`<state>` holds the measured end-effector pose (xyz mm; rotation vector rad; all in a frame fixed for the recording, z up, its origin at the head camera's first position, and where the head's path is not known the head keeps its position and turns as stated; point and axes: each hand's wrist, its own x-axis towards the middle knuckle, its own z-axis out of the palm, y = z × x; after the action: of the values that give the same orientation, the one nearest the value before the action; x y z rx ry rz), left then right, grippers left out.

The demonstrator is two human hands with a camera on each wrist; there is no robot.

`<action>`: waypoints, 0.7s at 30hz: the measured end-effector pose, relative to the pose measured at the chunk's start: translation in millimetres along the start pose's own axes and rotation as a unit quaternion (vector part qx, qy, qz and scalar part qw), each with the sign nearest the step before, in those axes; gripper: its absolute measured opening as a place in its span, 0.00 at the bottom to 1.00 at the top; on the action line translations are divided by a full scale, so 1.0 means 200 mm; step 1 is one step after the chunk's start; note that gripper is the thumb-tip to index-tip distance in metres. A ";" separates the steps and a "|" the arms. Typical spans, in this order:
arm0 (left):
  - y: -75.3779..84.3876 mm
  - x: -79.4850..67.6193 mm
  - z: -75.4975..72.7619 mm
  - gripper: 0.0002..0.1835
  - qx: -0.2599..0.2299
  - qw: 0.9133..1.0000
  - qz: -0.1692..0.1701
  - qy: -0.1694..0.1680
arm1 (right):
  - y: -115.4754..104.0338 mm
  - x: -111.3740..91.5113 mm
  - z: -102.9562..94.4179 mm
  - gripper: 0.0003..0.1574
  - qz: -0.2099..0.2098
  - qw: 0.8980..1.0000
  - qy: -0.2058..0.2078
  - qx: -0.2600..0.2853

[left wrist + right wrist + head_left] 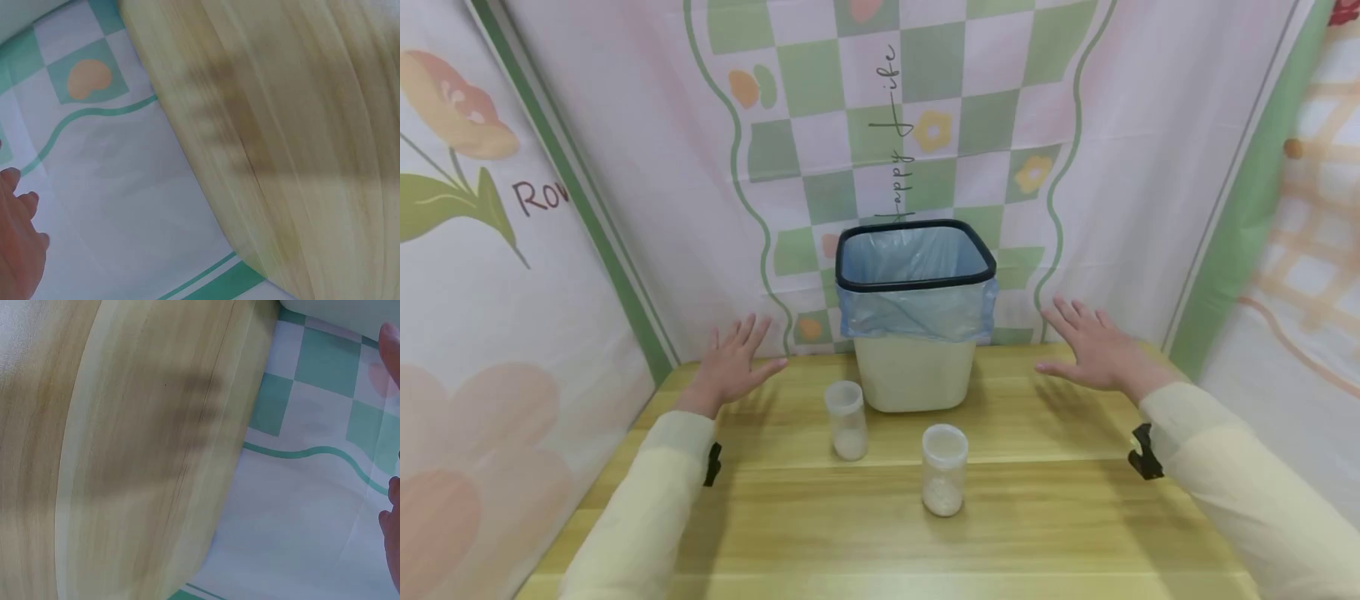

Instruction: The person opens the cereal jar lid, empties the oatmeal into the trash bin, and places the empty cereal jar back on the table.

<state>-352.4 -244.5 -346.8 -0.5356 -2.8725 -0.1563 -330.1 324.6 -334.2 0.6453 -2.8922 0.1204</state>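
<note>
Fingers spread, my left hand (730,367) hovers over the left back part of the table, holding nothing. On the opposite side my right hand (1093,350) is likewise spread and holds nothing. Between them stands a cream trash bin (913,375) with a black rim and a blue bag liner (917,312) folded over its edge. In front of the bin are two clear plastic jars with whitish contents at the bottom: one jar (846,421) nearer my left hand, the other jar (944,471) closer to me. Only finger parts of the left hand (19,244) and right hand (392,531) show in the wrist views.
The wooden table (820,533) ends at a back edge just behind the bin. A patterned curtain (820,150) hangs behind it, with more printed cloth at both sides. Black wrist straps (1146,452) show at the sleeves.
</note>
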 end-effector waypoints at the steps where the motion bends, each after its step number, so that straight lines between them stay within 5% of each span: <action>1: 0.00 0.00 0.00 0.48 -0.002 1.000 0.000 -0.003 | 0.00 -0.01 0.00 0.61 0.001 1.000 0.000 -0.002; 21: 0.04 -0.16 0.03 0.45 -0.072 0.997 0.020 0.012 | -0.16 -0.16 -0.01 0.56 -0.023 0.999 0.009 0.048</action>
<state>-322.0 -246.3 -360.0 -0.6126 -2.8404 -0.3630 -288.3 309.0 -336.2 0.7234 -2.8665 0.2583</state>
